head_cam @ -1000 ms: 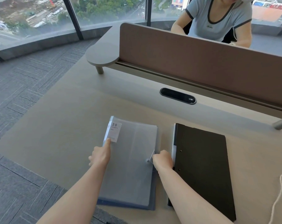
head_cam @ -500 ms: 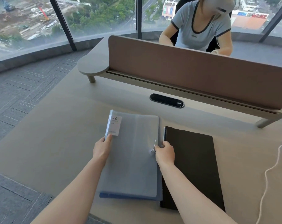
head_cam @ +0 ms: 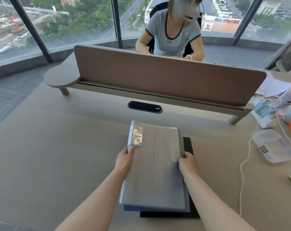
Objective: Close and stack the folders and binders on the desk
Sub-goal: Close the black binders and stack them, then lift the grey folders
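Observation:
A closed grey-blue display folder [head_cam: 155, 172] with a white label near its top left corner lies over a black binder [head_cam: 188, 145], which shows only at the right edge and below the folder's near end. My left hand [head_cam: 124, 160] grips the folder's left edge just under the label. My right hand [head_cam: 187, 161] grips its right edge beside a small metal clasp. Both sit on the beige desk [head_cam: 58, 155].
A brown divider screen [head_cam: 166, 75] crosses the desk's far side, with a person seated behind it. A black cable slot [head_cam: 144, 107] lies ahead of the folder. To the right are a clear plastic box [head_cam: 273, 145], a white cable [head_cam: 243, 165] and assorted clutter.
The folder has moved right from beside the black binder to on top of it, carried by both hands. The camera view has tilted up and to the right.

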A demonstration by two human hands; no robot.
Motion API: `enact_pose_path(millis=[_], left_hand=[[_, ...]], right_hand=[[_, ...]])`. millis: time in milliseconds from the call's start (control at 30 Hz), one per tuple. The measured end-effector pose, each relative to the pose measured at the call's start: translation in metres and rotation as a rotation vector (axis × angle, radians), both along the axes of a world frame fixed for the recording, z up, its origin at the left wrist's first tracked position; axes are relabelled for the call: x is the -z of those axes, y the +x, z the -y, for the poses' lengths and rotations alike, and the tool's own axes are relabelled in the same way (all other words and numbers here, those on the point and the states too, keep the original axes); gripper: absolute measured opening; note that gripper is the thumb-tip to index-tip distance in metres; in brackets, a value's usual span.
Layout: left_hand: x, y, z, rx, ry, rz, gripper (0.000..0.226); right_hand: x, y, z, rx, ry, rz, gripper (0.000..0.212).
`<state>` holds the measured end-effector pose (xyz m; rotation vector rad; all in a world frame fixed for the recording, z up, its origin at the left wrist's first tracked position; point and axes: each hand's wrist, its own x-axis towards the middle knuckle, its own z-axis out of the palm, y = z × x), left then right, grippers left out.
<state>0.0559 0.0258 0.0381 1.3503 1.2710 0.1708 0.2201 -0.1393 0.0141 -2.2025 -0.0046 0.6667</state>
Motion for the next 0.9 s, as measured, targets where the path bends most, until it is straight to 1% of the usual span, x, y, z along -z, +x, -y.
enact_pose_path(millis=[133,300,400,500,567,633,767,833,900], left_hand=[[0.008,0.018,0.023,0.047,-0.013,-0.017,0.033],[0.019,0.036,0.044,0.06,0.01,-0.069,0.049],[0.026,0.041,0.052,0.057,0.04,-0.119,0.044],[0.02,0.046,0.06,0.03,0.054,-0.18,0.045],[0.012,0.048,0.067,0.022,0.055,-0.206,0.036],[0.012,0.049,0.071,0.019,0.058,-0.227,0.033],[0.016,0.05,0.073,0.013,0.075,-0.284,0.04],[0.016,0.048,0.073,-0.003,0.064,-0.298,0.045],[0.018,0.045,0.073,-0.032,0.036,-0.278,0.058]], right_hand=[[0.011,0.018,0.026,0.033,-0.061,-0.032,0.01],[0.018,0.035,0.045,0.0,-0.121,-0.049,0.01],[0.022,0.042,0.049,-0.037,-0.14,-0.04,0.012],[0.021,0.044,0.049,-0.075,-0.148,-0.037,0.011],[0.019,0.044,0.048,-0.084,-0.163,-0.032,0.009],[0.016,0.044,0.047,-0.086,-0.173,-0.019,0.007],[0.012,0.046,0.045,-0.096,-0.211,-0.043,0.017],[0.01,0.046,0.046,-0.087,-0.235,-0.068,0.015],[0.006,0.047,0.046,-0.095,-0.256,-0.081,0.013]])
